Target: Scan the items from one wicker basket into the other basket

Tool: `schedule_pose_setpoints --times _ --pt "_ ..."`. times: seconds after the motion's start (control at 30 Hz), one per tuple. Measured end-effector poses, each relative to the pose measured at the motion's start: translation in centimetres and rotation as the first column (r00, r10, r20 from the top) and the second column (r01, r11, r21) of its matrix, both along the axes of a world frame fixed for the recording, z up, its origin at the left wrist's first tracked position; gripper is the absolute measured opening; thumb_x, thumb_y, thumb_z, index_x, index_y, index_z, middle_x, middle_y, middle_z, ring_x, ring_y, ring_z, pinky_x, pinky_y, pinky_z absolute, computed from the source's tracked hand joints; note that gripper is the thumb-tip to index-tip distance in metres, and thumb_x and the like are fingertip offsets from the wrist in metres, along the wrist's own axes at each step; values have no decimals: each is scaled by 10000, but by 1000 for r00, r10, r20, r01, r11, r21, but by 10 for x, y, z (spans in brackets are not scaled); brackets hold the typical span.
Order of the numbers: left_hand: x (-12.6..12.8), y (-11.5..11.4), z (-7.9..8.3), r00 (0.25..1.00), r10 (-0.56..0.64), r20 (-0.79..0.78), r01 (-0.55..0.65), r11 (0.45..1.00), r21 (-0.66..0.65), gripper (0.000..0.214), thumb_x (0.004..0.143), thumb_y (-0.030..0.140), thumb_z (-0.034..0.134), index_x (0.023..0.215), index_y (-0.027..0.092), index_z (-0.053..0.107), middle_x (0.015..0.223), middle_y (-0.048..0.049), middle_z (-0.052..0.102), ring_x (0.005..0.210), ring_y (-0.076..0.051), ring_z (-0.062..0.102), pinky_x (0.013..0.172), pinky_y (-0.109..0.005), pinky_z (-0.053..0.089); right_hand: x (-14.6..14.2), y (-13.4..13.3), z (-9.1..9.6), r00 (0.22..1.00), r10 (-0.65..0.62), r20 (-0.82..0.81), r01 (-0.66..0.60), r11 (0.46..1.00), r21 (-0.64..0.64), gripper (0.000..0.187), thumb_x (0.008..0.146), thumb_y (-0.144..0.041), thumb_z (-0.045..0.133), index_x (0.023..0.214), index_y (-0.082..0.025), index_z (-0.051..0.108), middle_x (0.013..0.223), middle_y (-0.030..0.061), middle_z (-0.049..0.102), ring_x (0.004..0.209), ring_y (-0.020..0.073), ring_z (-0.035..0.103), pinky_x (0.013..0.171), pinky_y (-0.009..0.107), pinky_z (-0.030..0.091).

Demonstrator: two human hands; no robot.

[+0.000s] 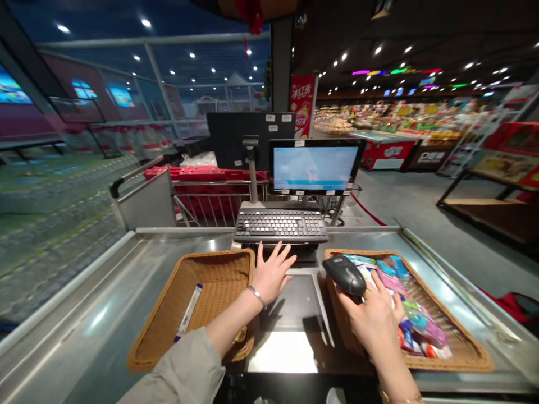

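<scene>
My left hand (273, 273) is open, fingers spread, hovering just below the grey keyboard (281, 225) and above the dark scanner plate (295, 300). A thin bracelet circles its wrist. My right hand (373, 317) is closed round a black handheld barcode scanner (345, 274), held over the left edge of the right wicker basket (463, 350), which is full of several colourful snack packets (415, 317). The left wicker basket (166, 320) holds one long slim packet (188, 312).
A lit touchscreen monitor (314, 167) stands behind the keyboard, with a second dark screen's back (248, 137) to its left. The steel checkout counter (84, 331) spreads around the baskets. Metal rails and red trolleys (202, 193) lie beyond; store shelves fill the right.
</scene>
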State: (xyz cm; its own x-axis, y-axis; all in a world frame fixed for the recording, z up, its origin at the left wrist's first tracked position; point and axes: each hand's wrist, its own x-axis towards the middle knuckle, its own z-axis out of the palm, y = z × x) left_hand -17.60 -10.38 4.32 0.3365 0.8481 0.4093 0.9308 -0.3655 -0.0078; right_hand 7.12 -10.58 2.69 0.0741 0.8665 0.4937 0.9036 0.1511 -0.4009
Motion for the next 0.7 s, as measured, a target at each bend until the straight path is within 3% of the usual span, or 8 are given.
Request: schedule_pose_setpoints --times 0.2,0.47,0.7 --pt "-44 -33 -13 990 120 80 -118 993 -32 455 894 346 538 1338 288 460 1469 -84 433 1411 -253 293 1125 -662 -25 -36 -2 -14 992 124 5 -124 991 -48 368 751 -503 466 835 -228 694 1086 94 692 1276 318 444 1066 577 168" --pt "-100 -71 -29 966 241 90 -237 970 -55 337 901 273 524 1235 290 569 1400 -70 519 1368 -242 378 1123 -655 -50 -67 -10 -23 964 264 42 -258 959 -115 362 764 -484 457 870 -224 685 1086 86 695 1284 305 427 1083 551 153" --pt "-131 -88 -54 963 244 111 -222 958 -179 307 902 251 514 1190 322 595 1313 -33 603 1296 -216 479 1100 -637 -141 -82 -18 -34 940 338 48 -330 935 -129 339 757 -451 475 866 -206 683 1105 76 693 1277 294 434 1084 532 134"
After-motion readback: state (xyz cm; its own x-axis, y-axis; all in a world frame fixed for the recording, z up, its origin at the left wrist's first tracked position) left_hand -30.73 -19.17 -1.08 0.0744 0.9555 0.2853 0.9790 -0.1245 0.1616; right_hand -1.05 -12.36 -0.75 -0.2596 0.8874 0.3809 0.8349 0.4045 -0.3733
